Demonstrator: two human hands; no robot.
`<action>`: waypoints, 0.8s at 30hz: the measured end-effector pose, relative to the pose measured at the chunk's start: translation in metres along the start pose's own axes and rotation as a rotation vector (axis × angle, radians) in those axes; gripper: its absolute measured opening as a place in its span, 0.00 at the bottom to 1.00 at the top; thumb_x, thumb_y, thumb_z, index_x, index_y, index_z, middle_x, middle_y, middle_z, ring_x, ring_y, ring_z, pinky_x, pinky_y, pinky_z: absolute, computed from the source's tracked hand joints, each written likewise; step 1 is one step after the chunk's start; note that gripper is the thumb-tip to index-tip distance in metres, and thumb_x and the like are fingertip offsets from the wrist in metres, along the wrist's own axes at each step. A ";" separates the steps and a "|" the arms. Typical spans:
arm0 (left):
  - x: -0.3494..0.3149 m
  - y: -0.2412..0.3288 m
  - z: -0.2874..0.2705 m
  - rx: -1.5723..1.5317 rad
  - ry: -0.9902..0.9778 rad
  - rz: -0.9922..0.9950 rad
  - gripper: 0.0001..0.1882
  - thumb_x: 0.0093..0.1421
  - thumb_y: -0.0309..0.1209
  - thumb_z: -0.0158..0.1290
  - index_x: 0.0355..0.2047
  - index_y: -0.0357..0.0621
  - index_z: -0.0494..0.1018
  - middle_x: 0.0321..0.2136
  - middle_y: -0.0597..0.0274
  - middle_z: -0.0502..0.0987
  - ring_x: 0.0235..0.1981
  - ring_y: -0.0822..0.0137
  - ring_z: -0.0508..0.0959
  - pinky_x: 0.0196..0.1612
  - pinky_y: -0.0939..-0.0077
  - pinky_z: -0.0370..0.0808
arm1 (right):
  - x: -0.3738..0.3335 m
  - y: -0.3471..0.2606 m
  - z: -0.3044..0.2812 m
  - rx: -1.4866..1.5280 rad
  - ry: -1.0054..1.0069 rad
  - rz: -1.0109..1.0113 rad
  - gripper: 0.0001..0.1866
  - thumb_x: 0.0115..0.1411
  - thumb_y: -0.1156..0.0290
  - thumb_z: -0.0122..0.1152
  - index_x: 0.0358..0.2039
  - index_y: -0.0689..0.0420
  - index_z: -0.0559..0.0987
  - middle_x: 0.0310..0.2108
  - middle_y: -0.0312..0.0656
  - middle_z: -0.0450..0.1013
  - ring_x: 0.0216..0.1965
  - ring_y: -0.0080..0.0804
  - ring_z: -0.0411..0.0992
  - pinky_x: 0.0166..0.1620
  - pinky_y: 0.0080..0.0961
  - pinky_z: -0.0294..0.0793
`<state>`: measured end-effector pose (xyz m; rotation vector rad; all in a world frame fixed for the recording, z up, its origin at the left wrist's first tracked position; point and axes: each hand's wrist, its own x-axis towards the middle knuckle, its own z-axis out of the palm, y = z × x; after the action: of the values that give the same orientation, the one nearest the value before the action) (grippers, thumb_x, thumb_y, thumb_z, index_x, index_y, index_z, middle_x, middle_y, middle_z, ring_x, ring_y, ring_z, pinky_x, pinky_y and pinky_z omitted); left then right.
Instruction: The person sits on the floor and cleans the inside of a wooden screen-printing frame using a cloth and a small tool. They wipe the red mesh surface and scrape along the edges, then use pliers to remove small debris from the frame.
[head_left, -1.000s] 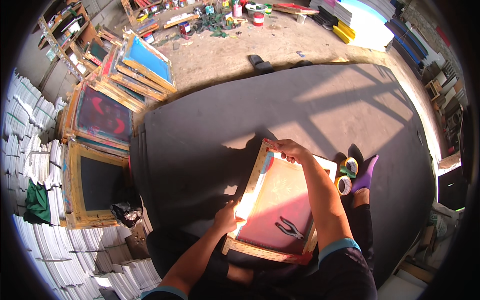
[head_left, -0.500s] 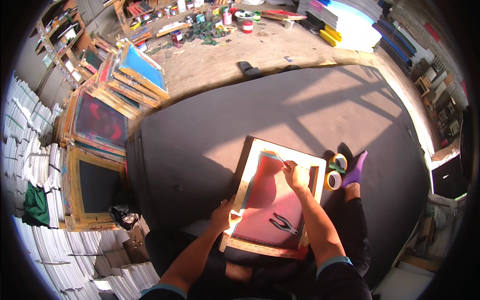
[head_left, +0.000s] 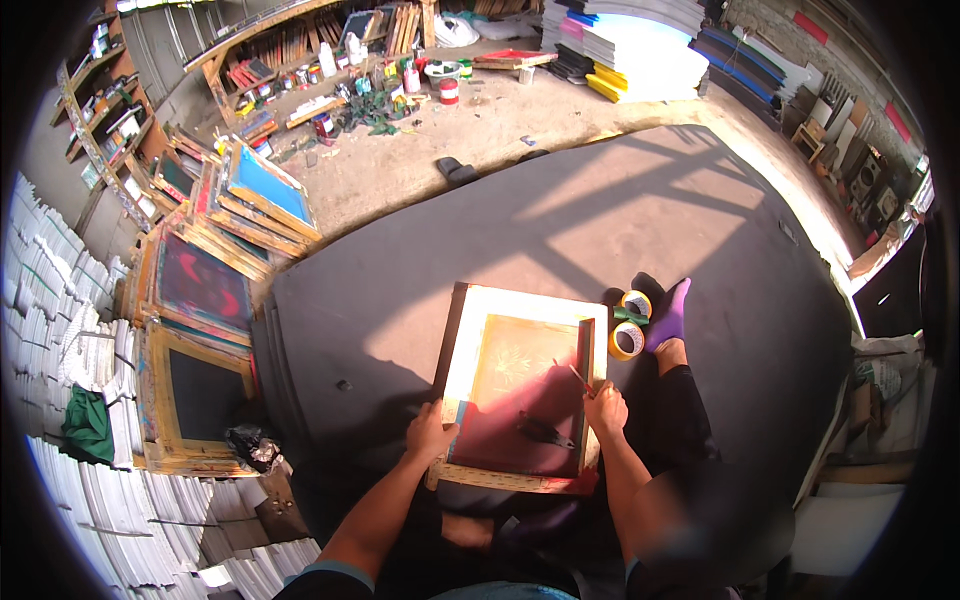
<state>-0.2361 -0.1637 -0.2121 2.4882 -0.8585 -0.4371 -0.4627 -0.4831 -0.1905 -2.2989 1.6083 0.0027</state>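
A wooden screen-printing frame with reddish, see-through mesh lies tilted by my lap. A pale, spiky leaf-like design shows in the mesh's upper part. My left hand grips the frame's left rail, thumb on top, the other fingers partly hidden. Closed over the right rail, my right hand holds a thin, reddish stick-like tool, its tip pointing up and left over the mesh; its exact kind is unclear. Dark-handled pliers rest on the shaded lower mesh.
Yellow-edged tape rolls and a small green item sit right of the frame, beside a purple-socked foot. Everything rests on a dark padded sheet. More frames lean at left near white stacks. Paint containers stand at the back.
My right hand has moved from above the upper mesh down to the right rail, tool still held. Shade now covers the pliers, and sunlight falls on the upper mesh. The view has shifted.
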 end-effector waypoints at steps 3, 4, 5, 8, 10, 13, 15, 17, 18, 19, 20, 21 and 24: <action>-0.005 0.001 0.000 0.014 0.001 -0.032 0.29 0.56 0.45 0.64 0.54 0.45 0.73 0.48 0.48 0.77 0.47 0.38 0.82 0.50 0.45 0.80 | 0.005 -0.008 -0.007 0.014 -0.023 -0.030 0.22 0.60 0.57 0.69 0.46 0.62 0.78 0.45 0.58 0.82 0.47 0.56 0.82 0.51 0.49 0.82; -0.008 0.001 -0.001 -0.004 -0.010 -0.061 0.29 0.56 0.44 0.64 0.54 0.44 0.73 0.47 0.48 0.77 0.47 0.39 0.82 0.50 0.45 0.80 | 0.008 -0.013 -0.009 0.018 -0.008 -0.072 0.21 0.60 0.58 0.68 0.46 0.62 0.78 0.45 0.58 0.81 0.48 0.56 0.82 0.52 0.49 0.82; -0.011 0.001 -0.003 -0.022 -0.020 -0.091 0.28 0.56 0.44 0.65 0.53 0.44 0.73 0.47 0.48 0.77 0.47 0.39 0.82 0.50 0.45 0.80 | 0.013 -0.020 -0.013 0.022 0.006 -0.115 0.21 0.61 0.59 0.67 0.46 0.62 0.78 0.46 0.58 0.81 0.48 0.56 0.82 0.52 0.49 0.82; -0.028 0.010 -0.008 -0.102 0.006 -0.168 0.27 0.55 0.44 0.66 0.50 0.43 0.74 0.47 0.48 0.78 0.48 0.39 0.82 0.51 0.46 0.80 | 0.032 -0.045 -0.019 0.012 0.010 -0.193 0.20 0.61 0.60 0.66 0.46 0.62 0.79 0.47 0.58 0.81 0.49 0.56 0.82 0.53 0.49 0.82; -0.039 0.011 -0.003 -0.116 0.087 -0.198 0.26 0.54 0.44 0.67 0.49 0.43 0.75 0.46 0.46 0.78 0.47 0.40 0.82 0.51 0.47 0.80 | 0.048 -0.068 -0.018 0.004 0.003 -0.240 0.20 0.62 0.61 0.65 0.48 0.61 0.79 0.48 0.57 0.81 0.49 0.57 0.82 0.53 0.48 0.81; -0.059 0.014 0.018 -0.200 0.174 -0.231 0.26 0.53 0.44 0.72 0.46 0.45 0.77 0.41 0.48 0.79 0.44 0.42 0.82 0.48 0.48 0.80 | 0.078 -0.094 -0.001 -0.021 0.013 -0.297 0.20 0.63 0.60 0.65 0.51 0.58 0.80 0.49 0.54 0.81 0.49 0.55 0.82 0.53 0.48 0.81; -0.072 0.025 0.022 -0.253 0.176 -0.161 0.18 0.54 0.37 0.74 0.38 0.44 0.80 0.35 0.57 0.84 0.40 0.51 0.83 0.43 0.56 0.80 | 0.093 -0.105 0.010 -0.031 0.024 -0.330 0.18 0.64 0.61 0.63 0.52 0.56 0.80 0.49 0.52 0.82 0.49 0.54 0.82 0.53 0.48 0.81; -0.083 0.021 0.030 -0.504 0.122 -0.138 0.15 0.55 0.36 0.73 0.36 0.43 0.80 0.33 0.59 0.85 0.37 0.55 0.84 0.41 0.59 0.80 | 0.097 -0.118 0.018 0.009 0.063 -0.402 0.16 0.66 0.63 0.60 0.53 0.53 0.81 0.48 0.51 0.83 0.48 0.55 0.82 0.51 0.48 0.82; -0.087 0.027 0.027 -0.401 0.128 -0.079 0.15 0.55 0.36 0.73 0.36 0.43 0.81 0.33 0.58 0.84 0.34 0.56 0.84 0.40 0.61 0.80 | 0.104 -0.114 0.023 0.005 0.037 -0.402 0.17 0.67 0.63 0.59 0.54 0.50 0.81 0.47 0.51 0.83 0.48 0.55 0.82 0.51 0.49 0.82; -0.089 0.035 0.012 -0.345 0.030 -0.169 0.16 0.56 0.36 0.72 0.39 0.42 0.80 0.35 0.55 0.84 0.35 0.56 0.84 0.41 0.61 0.80 | 0.109 -0.114 0.025 0.005 0.013 -0.409 0.18 0.67 0.63 0.59 0.56 0.48 0.82 0.47 0.51 0.83 0.48 0.55 0.82 0.52 0.49 0.82; -0.087 0.024 0.020 -0.353 -0.040 -0.185 0.18 0.56 0.38 0.71 0.41 0.43 0.80 0.37 0.54 0.83 0.37 0.56 0.84 0.41 0.60 0.80 | 0.111 -0.113 0.028 0.014 -0.003 -0.395 0.20 0.66 0.63 0.58 0.58 0.43 0.82 0.47 0.51 0.83 0.49 0.54 0.82 0.52 0.49 0.82; -0.090 0.008 0.022 -0.355 -0.100 -0.216 0.19 0.57 0.39 0.70 0.43 0.43 0.80 0.38 0.53 0.83 0.39 0.55 0.84 0.42 0.59 0.80 | 0.101 -0.123 0.026 0.040 -0.030 -0.392 0.21 0.66 0.63 0.60 0.59 0.43 0.81 0.49 0.51 0.83 0.50 0.54 0.82 0.53 0.48 0.81; -0.082 0.009 -0.007 -0.150 -0.196 -0.126 0.22 0.56 0.39 0.68 0.48 0.45 0.79 0.42 0.53 0.82 0.42 0.54 0.84 0.42 0.56 0.80 | 0.086 -0.111 0.020 0.151 -0.011 -0.405 0.21 0.65 0.62 0.64 0.59 0.44 0.82 0.53 0.48 0.81 0.52 0.52 0.81 0.54 0.47 0.81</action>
<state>-0.2991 -0.1147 -0.1901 2.3959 -0.7153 -0.7708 -0.3262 -0.5218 -0.1958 -2.4521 1.0716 -0.1940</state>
